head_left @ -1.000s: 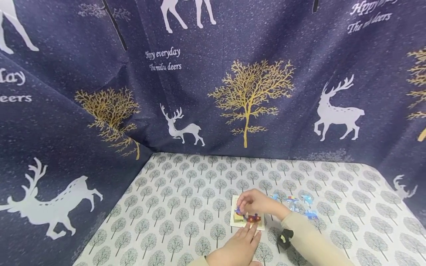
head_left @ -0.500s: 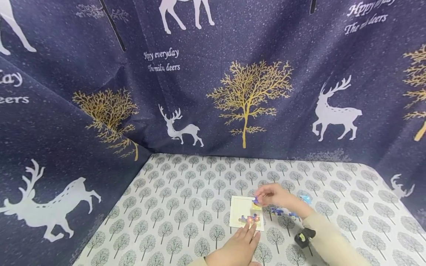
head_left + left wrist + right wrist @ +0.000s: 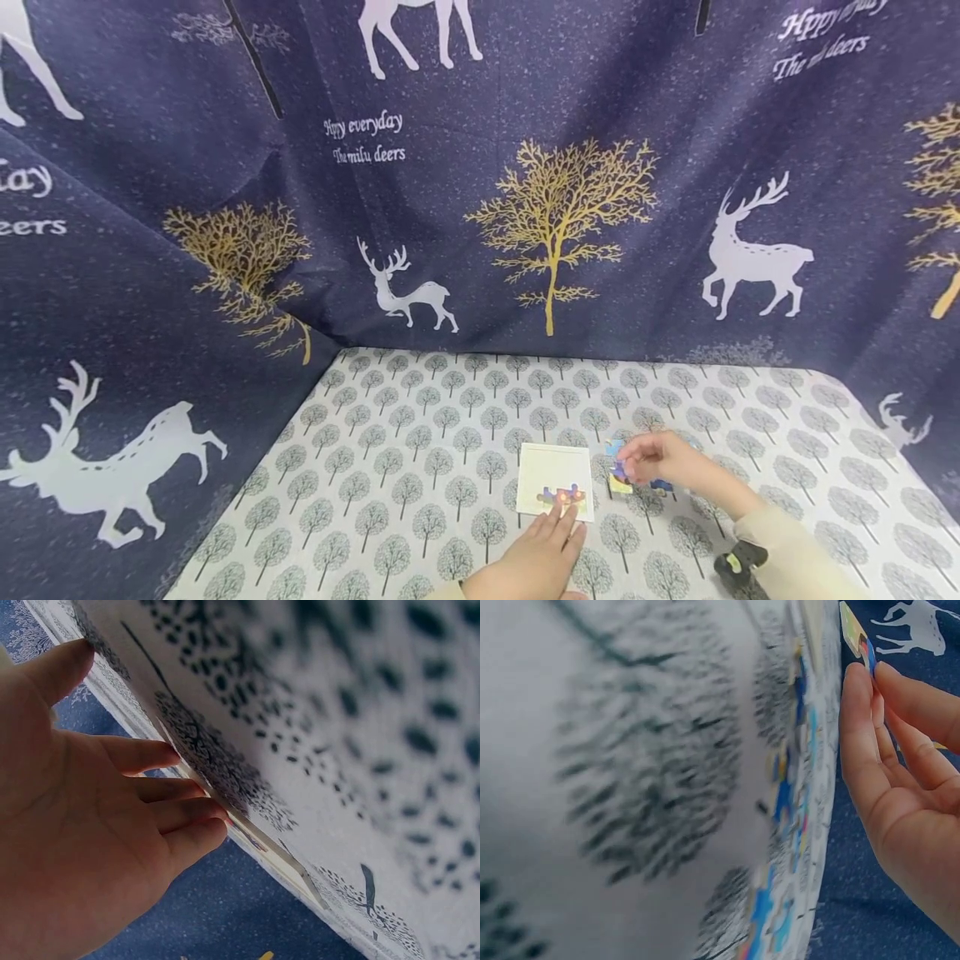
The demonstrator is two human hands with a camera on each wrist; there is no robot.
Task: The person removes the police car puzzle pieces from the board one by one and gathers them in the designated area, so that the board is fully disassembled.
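In the head view, a white puzzle tray (image 3: 553,462) lies on the tree-print cloth. Joined puzzle pieces (image 3: 561,495) in red and purple sit along its lower side. My left hand (image 3: 525,557) reaches in from below with straight fingers, their tips resting on the tray's near edge. To the right of the tray, my right hand (image 3: 663,461) pinches a yellow and purple-blue puzzle piece (image 3: 619,478) between thumb and fingertips. The right wrist view shows this puzzle piece (image 3: 857,634) tilted up beyond the fingertips, held off the cloth.
Several loose puzzle pieces lie right of the tray, among them a light-blue piece (image 3: 612,447) and a dark-blue piece (image 3: 661,486), partly covered by my right hand. A dark blue deer-print curtain (image 3: 420,208) rises behind and left of the patterned cloth (image 3: 420,467).
My right hand has moved rightward from above the tray to beside it, carrying the yellow and purple-blue puzzle piece along. My left hand has stayed at the tray's near edge.
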